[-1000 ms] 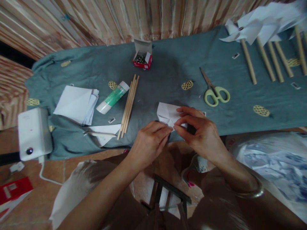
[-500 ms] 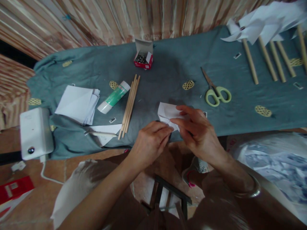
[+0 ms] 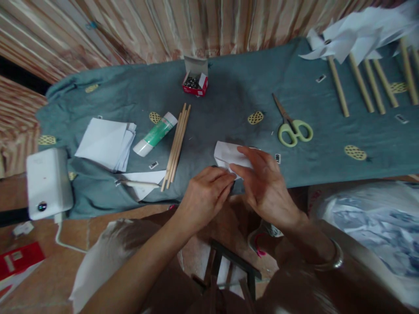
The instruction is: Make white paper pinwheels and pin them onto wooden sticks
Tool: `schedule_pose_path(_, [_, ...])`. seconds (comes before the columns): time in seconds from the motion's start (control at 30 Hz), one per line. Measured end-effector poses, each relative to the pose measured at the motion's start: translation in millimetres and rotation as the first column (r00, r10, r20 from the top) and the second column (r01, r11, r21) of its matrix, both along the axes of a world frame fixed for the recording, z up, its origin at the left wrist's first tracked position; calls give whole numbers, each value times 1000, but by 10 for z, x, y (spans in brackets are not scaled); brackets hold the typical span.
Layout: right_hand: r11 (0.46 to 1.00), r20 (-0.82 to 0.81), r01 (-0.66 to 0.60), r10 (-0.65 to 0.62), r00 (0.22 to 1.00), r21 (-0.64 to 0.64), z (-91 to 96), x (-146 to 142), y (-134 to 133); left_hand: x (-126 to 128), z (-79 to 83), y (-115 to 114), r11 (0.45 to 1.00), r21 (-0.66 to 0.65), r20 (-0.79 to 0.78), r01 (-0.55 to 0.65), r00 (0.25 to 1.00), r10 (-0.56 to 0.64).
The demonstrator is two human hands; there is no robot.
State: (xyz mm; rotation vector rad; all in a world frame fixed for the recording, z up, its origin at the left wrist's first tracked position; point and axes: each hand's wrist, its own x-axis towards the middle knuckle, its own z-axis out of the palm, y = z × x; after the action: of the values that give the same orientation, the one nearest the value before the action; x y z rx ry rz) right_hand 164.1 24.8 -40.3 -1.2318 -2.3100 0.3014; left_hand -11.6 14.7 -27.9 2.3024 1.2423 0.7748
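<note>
Both forearms come up from the bottom of the view and meet at the near edge of the teal cloth (image 3: 229, 96). The left hand (image 3: 204, 198) is turned knuckles up, its fingers curled tightly inward so that the tips bunch together and press against the near corner of the folded white paper (image 3: 227, 153). The right hand (image 3: 266, 187) faces it at an angle, palm down and wrist bent, a metal bangle (image 3: 331, 261) on the forearm. Its forefinger lies stretched across the paper's right part and its thumb closes in from below, so the paper is nipped narrowly between them. The two sets of fingertips touch each other over the paper's near edge. The paper lies low on the cloth, its far left part showing free beyond the fingers and the rest covered by the right hand. Left of the hands a bundle of wooden sticks (image 3: 176, 141) lies beside a green glue stick (image 3: 154, 134), with a stack of white sheets (image 3: 104, 141) farther left and a white device (image 3: 47, 181) at the cloth's corner. Beyond the hands stands an open red box of pins (image 3: 195, 83). Green-handled scissors (image 3: 294, 128) lie to the right, well apart from the hands, and paper pinwheels (image 3: 353, 30) on sticks fill the far right corner.
</note>
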Motion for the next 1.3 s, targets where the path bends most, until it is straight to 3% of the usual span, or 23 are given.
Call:
schedule_pose_path(0.6, [997, -51, 57, -54, 997, 58, -60, -144, -46, 18, -42, -22, 999, -27, 26, -25, 999, 25])
schedule_pose_path(0.87, [995, -145, 34, -47, 988, -91, -7, 79, 26, 5, -64, -19, 1000, 1, -9, -19, 1000, 19])
schedule_pose_path(1.0, [990, -90, 96, -106, 990, -103, -7, 158, 104, -30, -43, -13, 1000, -5, -32, -5, 999, 5])
schedule_pose_path(1.3, [992, -72, 66, -74, 995, -105, 69, 191, 20, -279, 66, 203, 995, 87, -160, -50, 985, 63])
